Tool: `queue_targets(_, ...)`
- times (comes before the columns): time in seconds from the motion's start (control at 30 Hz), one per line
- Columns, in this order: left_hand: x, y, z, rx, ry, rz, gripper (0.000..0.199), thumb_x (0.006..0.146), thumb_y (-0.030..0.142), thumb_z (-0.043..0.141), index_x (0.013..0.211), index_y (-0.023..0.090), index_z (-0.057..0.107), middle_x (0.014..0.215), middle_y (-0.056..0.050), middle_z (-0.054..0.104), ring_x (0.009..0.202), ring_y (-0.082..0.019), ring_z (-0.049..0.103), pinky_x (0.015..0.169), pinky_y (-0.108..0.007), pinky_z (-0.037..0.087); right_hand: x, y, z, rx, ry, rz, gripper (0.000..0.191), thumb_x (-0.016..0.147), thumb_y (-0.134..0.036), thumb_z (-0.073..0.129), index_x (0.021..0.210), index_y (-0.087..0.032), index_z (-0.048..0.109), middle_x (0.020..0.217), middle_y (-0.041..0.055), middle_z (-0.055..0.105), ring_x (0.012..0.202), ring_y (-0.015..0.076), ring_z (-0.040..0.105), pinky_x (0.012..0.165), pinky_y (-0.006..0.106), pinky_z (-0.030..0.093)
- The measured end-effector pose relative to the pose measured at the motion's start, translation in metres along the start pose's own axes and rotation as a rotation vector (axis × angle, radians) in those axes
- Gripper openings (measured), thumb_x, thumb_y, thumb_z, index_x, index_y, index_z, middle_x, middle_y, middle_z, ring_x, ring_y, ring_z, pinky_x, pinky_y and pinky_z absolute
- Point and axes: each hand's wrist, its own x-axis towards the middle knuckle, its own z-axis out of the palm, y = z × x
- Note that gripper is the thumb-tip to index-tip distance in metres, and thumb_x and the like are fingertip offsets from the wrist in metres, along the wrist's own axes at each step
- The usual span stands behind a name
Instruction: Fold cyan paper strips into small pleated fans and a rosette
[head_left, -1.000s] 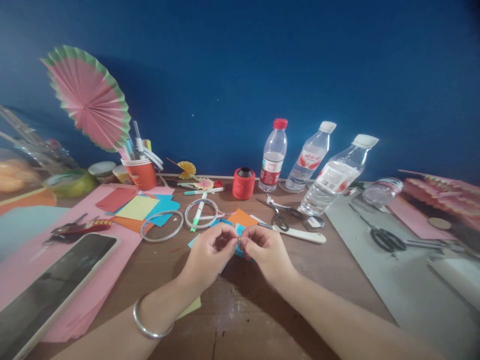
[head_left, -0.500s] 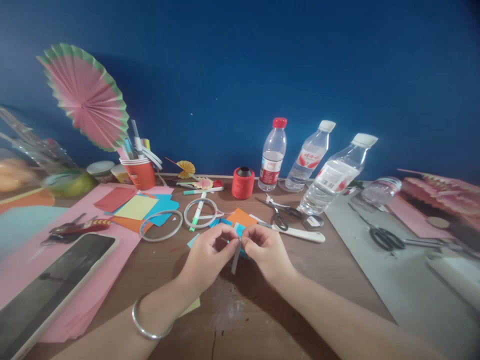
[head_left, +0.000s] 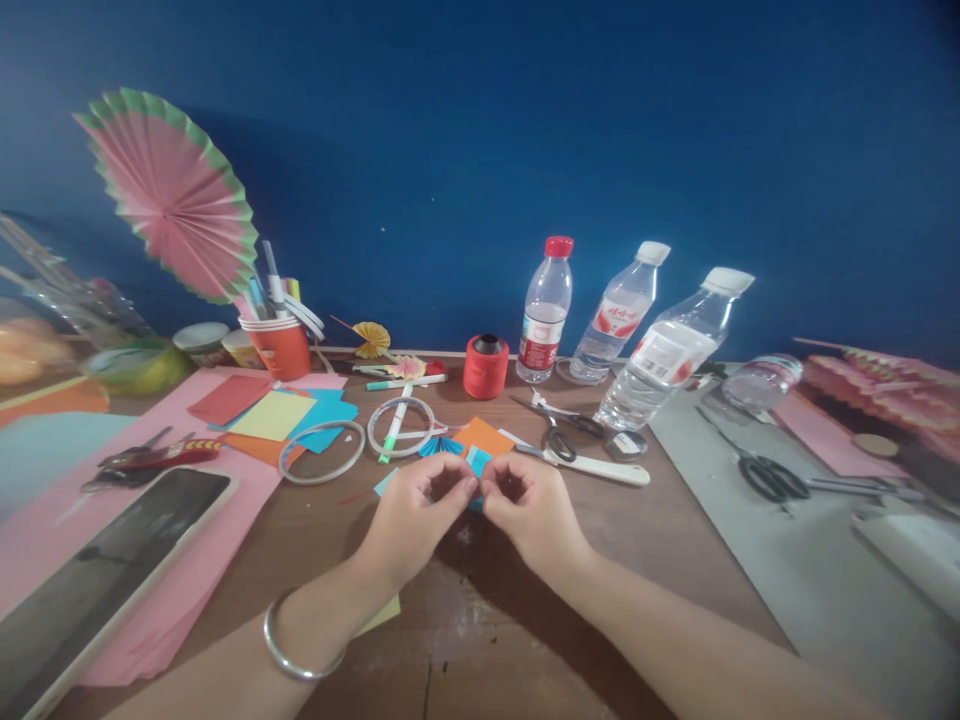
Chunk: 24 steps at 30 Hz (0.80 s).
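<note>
My left hand [head_left: 421, 510] and my right hand [head_left: 534, 505] meet over the middle of the table, thumbs and forefingers pinched and the tips nearly touching. Whatever lies in the two pinches is too small or hidden to make out. Right behind the fingertips shows a light blue paper piece [head_left: 478, 460], partly covered by my hands. A blue pleated paper fan [head_left: 440, 446] lies just beyond my left hand. Beyond my right hand is an orange paper sheet [head_left: 486, 434].
Scissors [head_left: 559, 440] and a white-handled knife [head_left: 600, 468] lie right of my hands. Tape rolls [head_left: 322, 478] are at left, near a phone [head_left: 127, 580]. Behind stand a red spool [head_left: 485, 370], a red-capped bottle [head_left: 545, 310] and a red cup of pens [head_left: 277, 348].
The pale narrow strip that hung below my fingertips is out of sight. More of the blue pleated fan shows; both hands stay almost in place.
</note>
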Motion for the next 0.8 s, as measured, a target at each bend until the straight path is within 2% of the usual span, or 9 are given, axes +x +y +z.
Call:
queue_targets(0.4, 0.0022, -0.0051, -0.0007, -0.046, 0.049, 0.0, 0.012, 0.072, 0.028, 0.059, 0.08, 0.02, 0.062, 0.077, 0.0, 0.065, 0.071, -0.014, 0.059, 0.067, -0.024, 0.046, 0.0035, 0.0038, 0.0009, 0.188, 0.055, 0.096, 0.009, 0.068, -0.02, 0.055, 0.063, -0.015, 0.062, 0.06, -0.0007, 0.058, 0.059, 0.0111, 0.047, 0.058, 0.023, 0.037)
queue_targets(0.57, 0.0009, -0.0054, -0.0002, 0.032, 0.092, 0.02, 0.011, 0.071, 0.031, 0.061, 0.079, 0.023, 0.064, 0.075, 0.001, 0.066, 0.069, -0.014, 0.06, 0.066, -0.022, 0.046, 0.0047, 0.0075, 0.0016, 0.211, 0.057, 0.117, 0.009, 0.068, -0.021, 0.057, 0.063, -0.016, 0.061, 0.056, -0.0025, 0.055, 0.054, 0.0091, 0.043, 0.053, 0.021, 0.035)
queue_targets(0.8, -0.0003, -0.0004, -0.0006, 0.107, 0.092, 0.066, 0.01, 0.072, 0.031, 0.061, 0.077, 0.023, 0.064, 0.075, 0.002, 0.066, 0.068, -0.013, 0.059, 0.064, -0.022, 0.045, 0.0032, 0.007, 0.0018, 0.197, 0.043, 0.079, 0.008, 0.067, -0.017, 0.054, 0.06, -0.015, 0.058, 0.056, -0.0026, 0.053, 0.054, 0.009, 0.042, 0.053, 0.021, 0.034)
